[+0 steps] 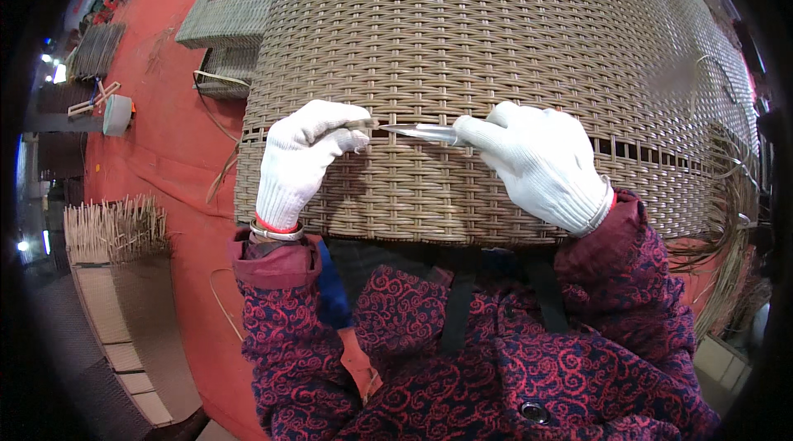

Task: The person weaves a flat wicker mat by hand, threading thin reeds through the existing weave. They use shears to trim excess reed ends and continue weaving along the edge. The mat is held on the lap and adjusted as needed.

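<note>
A large panel of woven brown wicker lies in front of me, with a narrow gap in the weave running crosswise at my hands. My right hand, in a white knit glove, grips a pointed metal blade; its handle is hidden in the fist. The blade points left, over the gap. Opposite it, my gloved left hand pinches the end of a brown strand between thumb and finger. The blade's tip is close to this strand; I cannot tell whether they touch.
Grey woven pieces are stacked at the panel's left, on a red floor covering. A bundle of cut sticks stands at far left, and a roll of tape lies beyond it. Loose strands hang at the right edge.
</note>
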The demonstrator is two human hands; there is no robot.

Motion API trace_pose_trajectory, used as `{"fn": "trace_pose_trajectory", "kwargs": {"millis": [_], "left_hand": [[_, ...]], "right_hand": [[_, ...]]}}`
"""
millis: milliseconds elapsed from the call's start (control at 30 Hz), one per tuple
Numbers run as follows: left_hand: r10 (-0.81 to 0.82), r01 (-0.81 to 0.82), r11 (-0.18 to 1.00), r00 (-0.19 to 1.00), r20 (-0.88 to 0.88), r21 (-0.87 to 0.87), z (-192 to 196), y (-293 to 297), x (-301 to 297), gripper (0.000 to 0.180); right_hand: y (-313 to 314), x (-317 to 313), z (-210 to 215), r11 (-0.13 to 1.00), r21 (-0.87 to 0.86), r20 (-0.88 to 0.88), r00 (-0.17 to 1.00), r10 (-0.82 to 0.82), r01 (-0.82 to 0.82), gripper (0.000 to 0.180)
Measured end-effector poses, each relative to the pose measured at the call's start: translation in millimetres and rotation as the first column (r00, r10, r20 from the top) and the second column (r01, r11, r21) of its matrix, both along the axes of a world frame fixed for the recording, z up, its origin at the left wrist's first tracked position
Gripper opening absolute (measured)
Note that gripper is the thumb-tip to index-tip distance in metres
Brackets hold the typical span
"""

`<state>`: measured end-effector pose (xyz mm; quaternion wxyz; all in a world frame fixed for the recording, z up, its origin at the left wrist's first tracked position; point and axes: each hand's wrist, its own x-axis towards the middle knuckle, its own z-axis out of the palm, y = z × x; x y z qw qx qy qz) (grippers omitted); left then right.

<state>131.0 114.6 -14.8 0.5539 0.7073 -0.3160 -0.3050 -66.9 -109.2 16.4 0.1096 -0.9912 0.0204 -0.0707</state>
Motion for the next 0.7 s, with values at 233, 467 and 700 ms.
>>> {"fn": "trace_pose_trajectory", "kwargs": {"millis": [233, 467, 700], "left_hand": [[-0.022, 0.006, 0.995, 0.988, 0.151, 0.102, 3.6, 8.5, 6.2, 0.021], [-0.086, -0.035, 0.917, 0.955, 0.284, 0.397, 22.1, 7.3, 18.7, 0.03], [-0.284, -0.038, 0.855, 0.8, 0.528, 0.518, 22.4, 12.5, 27.7, 0.028]], "right_hand": [[1.9, 34.3, 7.1, 0.974, -0.158, 0.128, 0.975, 0.183, -0.162, 0.019], [26.1, 68.4, -52.2, 0.979, 0.143, 0.165, 0.979, 0.12, -0.144, 0.011], [24.4, 70.3, -59.3, 0.961, 0.235, 0.164, 0.98, 0.108, -0.145, 0.015]]}}
